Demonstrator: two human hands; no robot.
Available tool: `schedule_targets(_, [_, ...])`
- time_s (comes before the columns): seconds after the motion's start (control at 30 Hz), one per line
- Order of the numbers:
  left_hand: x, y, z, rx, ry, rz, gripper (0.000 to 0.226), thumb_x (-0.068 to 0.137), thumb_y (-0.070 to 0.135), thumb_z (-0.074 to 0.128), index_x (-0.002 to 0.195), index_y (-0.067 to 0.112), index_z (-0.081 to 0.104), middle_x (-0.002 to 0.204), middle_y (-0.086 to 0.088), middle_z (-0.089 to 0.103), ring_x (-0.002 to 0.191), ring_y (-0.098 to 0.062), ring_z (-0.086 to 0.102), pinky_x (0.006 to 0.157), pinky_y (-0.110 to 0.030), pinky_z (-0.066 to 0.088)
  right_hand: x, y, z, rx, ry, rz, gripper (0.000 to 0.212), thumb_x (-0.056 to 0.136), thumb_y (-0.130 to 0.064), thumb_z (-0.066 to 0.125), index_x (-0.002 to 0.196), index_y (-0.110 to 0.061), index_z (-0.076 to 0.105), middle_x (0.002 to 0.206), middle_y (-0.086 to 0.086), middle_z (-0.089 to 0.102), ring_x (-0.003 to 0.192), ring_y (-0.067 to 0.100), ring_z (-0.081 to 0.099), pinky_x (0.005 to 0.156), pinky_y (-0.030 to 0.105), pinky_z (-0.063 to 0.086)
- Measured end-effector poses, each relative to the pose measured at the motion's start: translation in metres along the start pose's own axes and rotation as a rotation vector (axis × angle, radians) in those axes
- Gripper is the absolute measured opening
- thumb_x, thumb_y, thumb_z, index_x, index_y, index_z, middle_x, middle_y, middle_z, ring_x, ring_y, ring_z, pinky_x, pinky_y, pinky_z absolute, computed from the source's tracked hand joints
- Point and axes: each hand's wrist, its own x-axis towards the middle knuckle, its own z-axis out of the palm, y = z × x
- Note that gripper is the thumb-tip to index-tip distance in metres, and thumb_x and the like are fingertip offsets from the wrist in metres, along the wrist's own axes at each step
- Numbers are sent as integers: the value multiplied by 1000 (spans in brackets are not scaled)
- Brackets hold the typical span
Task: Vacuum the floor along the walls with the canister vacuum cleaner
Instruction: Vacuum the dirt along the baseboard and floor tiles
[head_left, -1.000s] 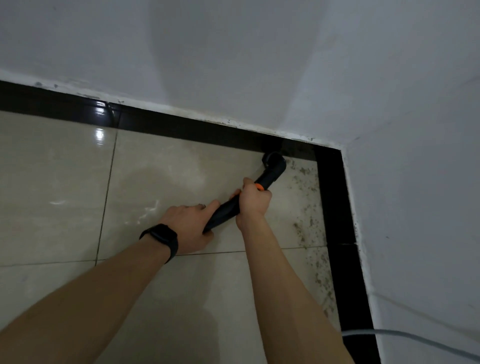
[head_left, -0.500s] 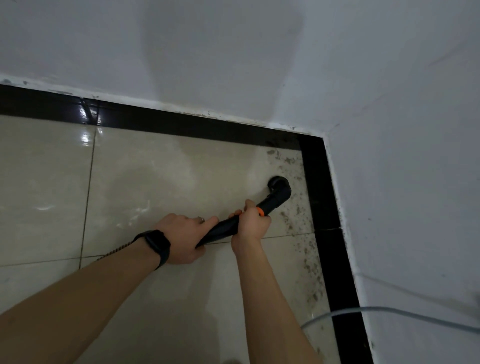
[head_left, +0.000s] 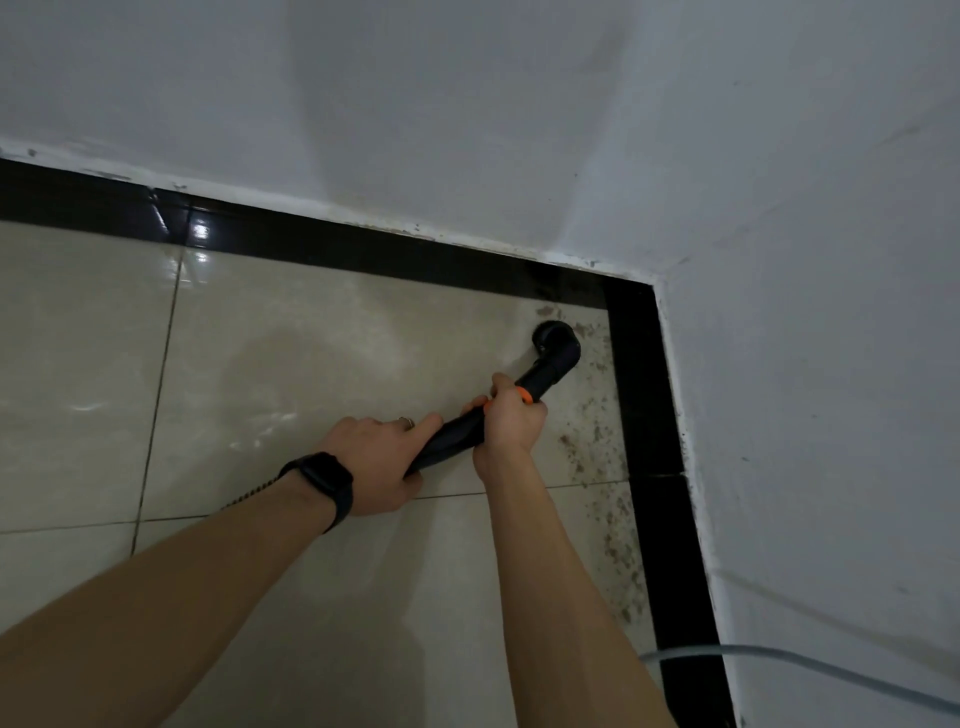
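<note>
Both hands hold the black vacuum tube (head_left: 457, 439). The left hand (head_left: 374, 462) grips its lower end, fingers curled round it and one finger stretched along the tube. The right hand (head_left: 511, 421) is wrapped tight round it higher up, right at the orange ring (head_left: 525, 395). The hands are close together but not touching.

The tube slants up and to the right and ends in a black elbow nozzle (head_left: 558, 348). The nozzle mouth is down on the beige floor tile (head_left: 311, 338), near the room corner and just beside the black border strip (head_left: 644, 389). I can't tell if it touches the strip.

Dark dirt specks (head_left: 597, 452) are scattered round the nozzle and run down the tile along the right-hand border. The tile left of the nozzle is glossy with light glare.

The white walls (head_left: 467, 104) meet at the corner, with chipped paint along their base.

There is a black smartwatch (head_left: 324, 480) on the left wrist and a ring (head_left: 409, 422) on a left finger. A thin braided cord (head_left: 249, 496) shows just behind the left wrist, lying over the tile. A pale grey cable (head_left: 779, 660) comes in from the lower right edge and crosses the border strip onto the tile.
</note>
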Motion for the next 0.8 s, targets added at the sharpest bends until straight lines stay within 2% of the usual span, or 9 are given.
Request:
schedule_targets(0.13, [4, 0, -2, -17, 25, -15, 46, 88, 44, 48, 126, 32, 25, 100, 4, 60, 73, -24, 62, 56, -29, 38, 4, -6, 5, -11, -18, 1, 24, 95, -6, 65, 110, -12, 47, 73, 7, 54, 38, 10, 53, 46, 28, 51])
schedule_targets(0.4, [17, -2, -5, -5, 53, -19, 47, 87, 44, 49, 126, 32, 26, 101, 4, 60, 74, -26, 62, 57, -30, 35, 14, -11, 11, -17, -16, -1, 29, 94, -7, 65, 119, -9, 49, 74, 7, 54, 41, 12, 53, 47, 27, 52])
schedule_targets(0.6, [27, -8, -7, -14, 52, -24, 48, 88, 45, 51, 127, 35, 24, 99, 4, 59, 64, -21, 49, 57, -29, 37, 21, -13, 17, -6, 14, -23, 22, 94, -6, 63, 110, -10, 49, 66, 5, 52, 40, 13, 52, 48, 28, 51])
schedule_targets(0.8, [40, -11, -10, -6, 55, -7, 49, 87, 45, 52, 129, 35, 30, 98, 4, 59, 67, -21, 53, 55, -27, 34, 27, -19, 16, 32, 25, -13, 20, 95, -6, 62, 109, -11, 49, 66, 6, 51, 42, 15, 52, 47, 27, 51])
